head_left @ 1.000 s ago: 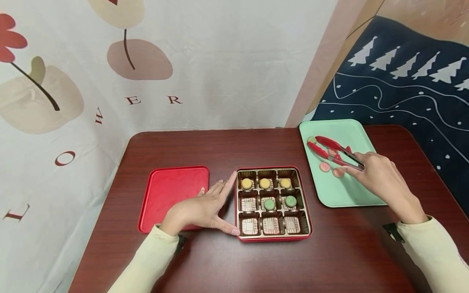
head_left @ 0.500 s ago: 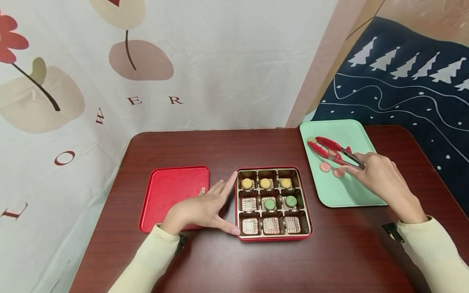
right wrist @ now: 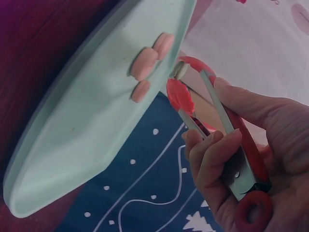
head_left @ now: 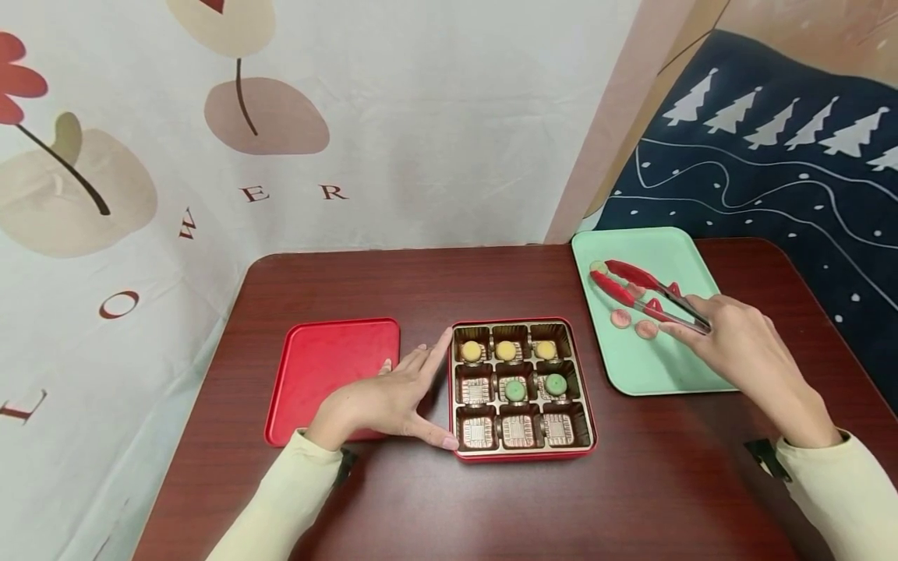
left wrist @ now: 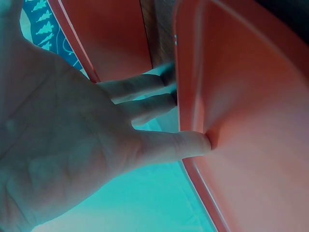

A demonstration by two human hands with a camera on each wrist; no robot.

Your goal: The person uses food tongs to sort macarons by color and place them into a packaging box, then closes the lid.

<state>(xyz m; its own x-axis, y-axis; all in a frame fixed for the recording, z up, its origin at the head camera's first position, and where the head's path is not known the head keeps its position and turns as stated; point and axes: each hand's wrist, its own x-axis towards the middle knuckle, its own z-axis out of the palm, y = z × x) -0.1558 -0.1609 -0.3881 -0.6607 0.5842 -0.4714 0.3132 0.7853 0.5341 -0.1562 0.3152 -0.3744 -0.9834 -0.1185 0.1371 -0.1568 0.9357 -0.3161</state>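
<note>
My left hand (head_left: 393,397) rests with fingers spread against the left side of a red box (head_left: 522,458). In the left wrist view the thumb (left wrist: 178,146) presses the box wall (left wrist: 256,145). The box holds a gold tray (head_left: 522,407) with three yellow macarons (head_left: 506,351) in its back row and two green macarons (head_left: 515,390) in the middle row. Over a mint tray (head_left: 659,378), my right hand (head_left: 744,343) grips red-tipped tongs (right wrist: 244,169). A green macaron (right wrist: 181,71) is at the tong tips; whether they pinch it, I cannot tell. Three pink macarons (right wrist: 144,64) lie nearby.
A red lid (head_left: 337,366) lies on the dark wooden table (head_left: 421,506), left of the box and partly under my left hand. Behind the table hangs a white printed cloth (head_left: 421,140). A navy cloth with white trees (head_left: 772,171) hangs at the right.
My right hand has shifted slightly right and toward me with the tongs, whose tips stay near the green macaron. The left hand still rests against the box.
</note>
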